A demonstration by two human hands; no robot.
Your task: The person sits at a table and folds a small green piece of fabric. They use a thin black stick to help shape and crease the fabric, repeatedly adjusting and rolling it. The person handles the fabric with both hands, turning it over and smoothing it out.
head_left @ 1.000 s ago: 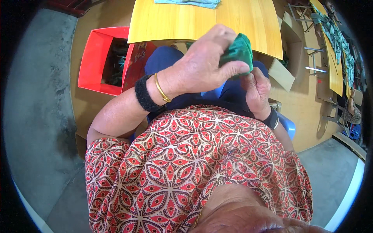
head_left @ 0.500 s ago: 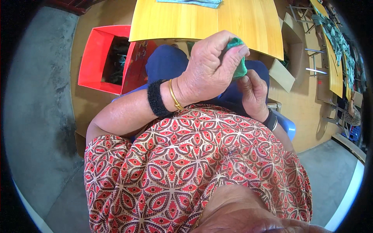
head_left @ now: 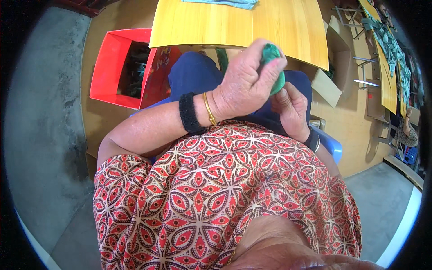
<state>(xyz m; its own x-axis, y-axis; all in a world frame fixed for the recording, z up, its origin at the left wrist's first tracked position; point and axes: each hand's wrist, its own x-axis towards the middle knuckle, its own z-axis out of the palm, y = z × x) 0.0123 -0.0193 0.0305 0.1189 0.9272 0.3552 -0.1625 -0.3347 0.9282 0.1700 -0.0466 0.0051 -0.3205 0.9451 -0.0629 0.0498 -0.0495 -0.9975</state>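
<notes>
My left hand [head_left: 245, 85] is closed around a small bundle of green cloth [head_left: 273, 58], held up over my lap in front of the yellow table [head_left: 238, 22]. Its wrist carries a black band and a gold bangle. My right hand [head_left: 290, 108] sits just below and to the right, its fingertips touching the underside of the green cloth. Most of the cloth is hidden inside my left fist.
A red open box [head_left: 119, 67] with dark items inside stands on the floor to my left. Pale blue-green cloth [head_left: 225, 3] lies at the table's far edge. A cardboard box [head_left: 333, 67] sits to the right, with more tables and cloth [head_left: 391, 45] beyond.
My left hand has drawn back toward my body and wrapped further over the green cloth, so less of it shows. My right hand stays under it.
</notes>
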